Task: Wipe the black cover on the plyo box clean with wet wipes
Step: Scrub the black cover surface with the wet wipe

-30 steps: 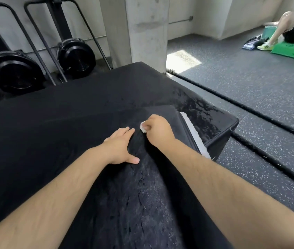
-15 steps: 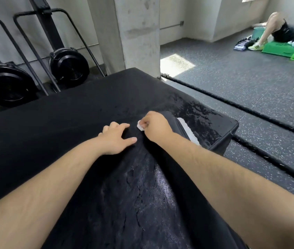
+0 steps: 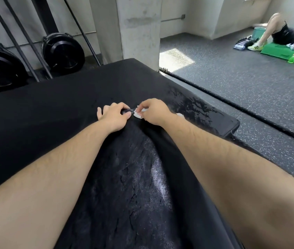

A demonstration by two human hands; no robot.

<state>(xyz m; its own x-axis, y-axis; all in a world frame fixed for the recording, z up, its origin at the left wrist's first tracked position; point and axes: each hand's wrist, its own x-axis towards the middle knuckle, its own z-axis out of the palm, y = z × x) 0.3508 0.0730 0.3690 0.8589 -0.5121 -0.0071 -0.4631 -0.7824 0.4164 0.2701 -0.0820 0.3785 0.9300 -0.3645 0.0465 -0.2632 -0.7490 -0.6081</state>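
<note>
The black cracked-leather cover (image 3: 142, 186) lies draped over the big black plyo box (image 3: 53, 114), running from close in out to the hands. The near stretch looks shiny-wet, so I'd guess that bit's done. At its far end the left hand (image 3: 113, 116) grips a fold and the right hand (image 3: 153, 112) pinches a small white wet wipe (image 3: 137, 115) against it. That edge is probably what's left.

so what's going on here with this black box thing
A person is cleaning the black padded plyo box. Their left hand grips a raised fold of the shiny, cracked black cover. The right hand pinches a small crumpled white wet wipe right at that fold. Wet streaks glisten on the box top to the right of the hands.
</note>
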